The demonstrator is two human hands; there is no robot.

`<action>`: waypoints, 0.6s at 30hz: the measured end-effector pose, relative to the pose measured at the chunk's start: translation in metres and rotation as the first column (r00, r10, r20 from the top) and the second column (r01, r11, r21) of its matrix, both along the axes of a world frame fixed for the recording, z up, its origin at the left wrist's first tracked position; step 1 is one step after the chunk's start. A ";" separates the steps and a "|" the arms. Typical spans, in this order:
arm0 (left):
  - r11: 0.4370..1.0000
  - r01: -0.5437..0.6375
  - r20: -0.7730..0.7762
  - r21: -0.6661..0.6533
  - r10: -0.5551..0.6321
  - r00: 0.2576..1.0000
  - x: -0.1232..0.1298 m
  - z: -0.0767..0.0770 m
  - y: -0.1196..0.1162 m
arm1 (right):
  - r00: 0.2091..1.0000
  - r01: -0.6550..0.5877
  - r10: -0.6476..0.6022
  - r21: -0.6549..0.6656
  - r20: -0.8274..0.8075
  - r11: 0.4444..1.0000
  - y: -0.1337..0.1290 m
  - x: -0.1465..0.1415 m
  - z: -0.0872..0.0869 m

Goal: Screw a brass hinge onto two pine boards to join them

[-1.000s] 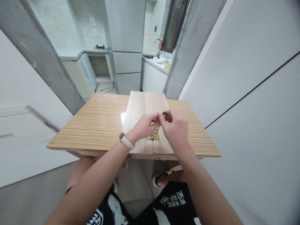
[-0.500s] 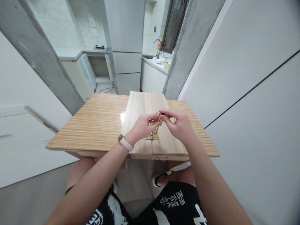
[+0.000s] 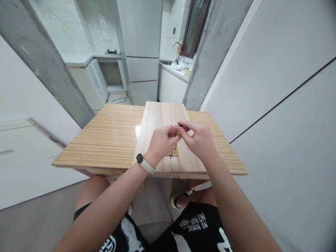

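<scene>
Both hands meeting over two pale boards (image 3: 157, 122) laid side by side on the table (image 3: 110, 136), bare tabletop open toward 9 o'clock. Left hand (image 3: 160, 142) and right hand (image 3: 199, 140) each in a closed fingertip grip on one small yellow-and-black tool (image 3: 179, 130). One brass hinge (image 3: 173, 152) on the seam at 6 o'clock, near the front edge.

Bare tabletop (image 3: 105, 140) lies open left of the boards (image 3: 154, 119); a wall (image 3: 262, 87) crowds the right.

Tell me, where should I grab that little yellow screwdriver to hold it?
Probably by its black top end, from above: the screwdriver stands nearly upright between the left hand and right hand, over the brass hinge on the boards. Only that end shows.
</scene>
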State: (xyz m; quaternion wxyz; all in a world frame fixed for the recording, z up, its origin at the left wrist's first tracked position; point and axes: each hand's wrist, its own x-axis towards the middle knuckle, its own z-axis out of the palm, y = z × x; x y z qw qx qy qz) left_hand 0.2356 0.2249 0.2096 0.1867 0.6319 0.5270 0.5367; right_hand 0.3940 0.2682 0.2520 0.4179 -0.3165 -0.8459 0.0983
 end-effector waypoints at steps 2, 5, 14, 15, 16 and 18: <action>0.993 0.117 0.035 -0.014 -0.116 0.993 -0.004 0.002 0.004 | 0.999 0.045 -0.045 -0.004 -0.023 0.999 0.000 0.001 -0.002; 0.972 0.233 0.057 -0.028 -0.231 0.971 -0.010 0.002 0.011 | 0.995 0.086 -0.088 -0.029 -0.051 0.996 -0.002 0.002 -0.003; 0.957 0.287 0.060 -0.040 -0.285 0.957 -0.015 0.000 0.011 | 0.984 0.162 -0.167 -0.075 -0.065 0.984 -0.012 -0.007 -0.005; 0.970 0.239 0.048 -0.039 -0.237 0.970 -0.014 0.000 0.009 | 0.983 0.169 -0.174 -0.073 -0.061 0.983 -0.013 -0.008 -0.005; 0.981 0.190 0.037 -0.033 -0.189 0.981 -0.012 0.001 0.006 | 0.982 0.177 -0.181 -0.073 -0.061 0.982 -0.015 -0.010 -0.005; 0.992 0.124 0.025 -0.009 -0.124 0.992 -0.009 0.001 0.002 | 0.979 0.189 -0.195 -0.079 -0.066 0.979 -0.017 -0.011 -0.005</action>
